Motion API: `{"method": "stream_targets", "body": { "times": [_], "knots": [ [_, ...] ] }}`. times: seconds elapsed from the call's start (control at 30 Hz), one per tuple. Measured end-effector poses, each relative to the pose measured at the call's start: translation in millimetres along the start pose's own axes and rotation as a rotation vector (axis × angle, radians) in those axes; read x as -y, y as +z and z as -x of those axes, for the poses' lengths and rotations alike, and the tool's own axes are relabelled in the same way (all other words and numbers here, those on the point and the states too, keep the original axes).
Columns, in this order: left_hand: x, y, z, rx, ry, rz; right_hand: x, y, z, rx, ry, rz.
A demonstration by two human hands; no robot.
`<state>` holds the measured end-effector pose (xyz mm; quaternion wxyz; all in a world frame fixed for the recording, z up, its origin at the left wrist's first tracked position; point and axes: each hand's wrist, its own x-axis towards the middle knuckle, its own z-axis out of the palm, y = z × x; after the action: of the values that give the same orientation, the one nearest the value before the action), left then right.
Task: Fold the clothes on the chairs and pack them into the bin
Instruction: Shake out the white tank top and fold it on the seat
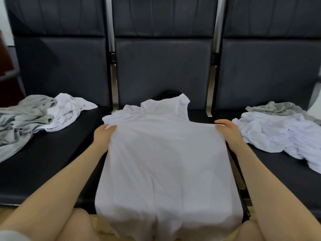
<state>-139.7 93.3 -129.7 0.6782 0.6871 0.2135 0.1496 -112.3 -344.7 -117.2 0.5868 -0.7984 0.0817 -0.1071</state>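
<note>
A white T-shirt [165, 162] lies spread over the middle chair seat, its hem hanging over the front edge toward my knees. My left hand [102, 134] grips the shirt's left side near the sleeve. My right hand [227, 129] grips its right side at the same height. The cloth is stretched flat between both hands. The collar end [165, 105] is bunched against the backrest. No bin is in view.
On the left seat lies a crumpled grey garment [22, 119] with a white one [67, 112] beside it. The right seat holds a white heap [278, 134] and a grey piece [276, 108]. Something black [166, 94] lies behind the shirt. Dark backrests [161, 63] stand behind.
</note>
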Motion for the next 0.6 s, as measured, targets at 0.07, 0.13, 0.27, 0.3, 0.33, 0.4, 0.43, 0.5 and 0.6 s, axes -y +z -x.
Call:
{"method": "stream_targets", "body": {
  "times": [0.07,0.13,0.27,0.3,0.33,0.4,0.43,0.5,0.6],
  "knots": [
    [1,-8,-2,-0.059,0.125,-0.191,-2,1,-5,-0.041,-0.065,0.038],
    [4,-14,-3,-0.091,0.218,-0.401,-7,6,-6,-0.040,-0.081,0.078],
    [8,-16,4,-0.018,0.306,-0.664,-26,21,1,0.039,-0.077,0.221],
    [8,-14,9,0.000,0.309,-0.714,-27,22,3,0.050,-0.086,0.273],
    [8,-12,15,0.022,0.302,-0.752,-26,21,5,0.057,-0.097,0.322],
    [10,-13,26,0.048,0.275,-0.747,-21,18,16,0.081,-0.118,0.442],
    [11,-15,31,0.043,0.258,-0.742,-21,15,24,0.096,-0.131,0.526],
    [9,-23,41,0.032,0.235,-0.795,-23,8,41,0.113,-0.098,0.660],
    [8,-39,56,0.104,0.183,-0.925,-16,-6,62,0.165,0.129,0.712]
  ]
}}
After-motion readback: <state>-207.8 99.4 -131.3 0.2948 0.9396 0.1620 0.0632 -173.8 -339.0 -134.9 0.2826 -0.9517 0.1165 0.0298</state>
